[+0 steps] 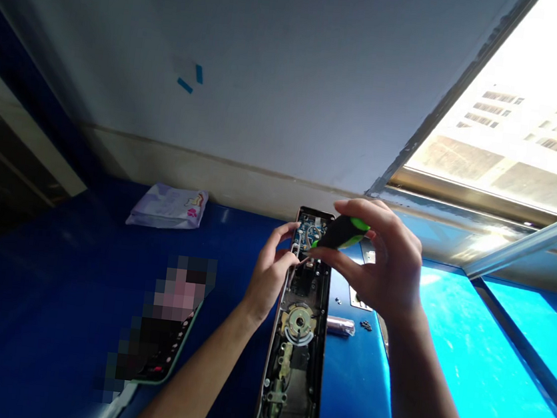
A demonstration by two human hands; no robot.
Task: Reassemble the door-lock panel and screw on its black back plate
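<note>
On the blue table (48, 290), head view, one entry per item, placed by the door-lock body.

1. Door-lock body (293, 365): long, narrow, cover off, lying flat with its length running away from the person. Circuit board (309, 228) at its far end, round spindle hub (299, 320) at mid-length, wiring along the left rim.
2. Right hand (382, 268): above the far end of the lock body, fingers closed round a screwdriver (343, 232) with a black and green handle. The shaft slants down to the inside, just below the board; the tip itself is too small to make out.
3. Left hand (270, 278): on the lock body's left rim beside the board, thumb and fingers pinched on the edge, bracing it.
4. Right of the lock body: loose small screws (366, 325), a clear packet (340, 325), and a metal plate (359, 299) partly behind the right hand.
5. Left of the lock body: a phone (166, 350); farther off, by the wall, a soft purple pack (168, 206).

Handling note, as a judgement: the driver wants to stand in line with its screw, light pressure, clear of the wiring, with the left hand's brace holding the body flat.
</note>
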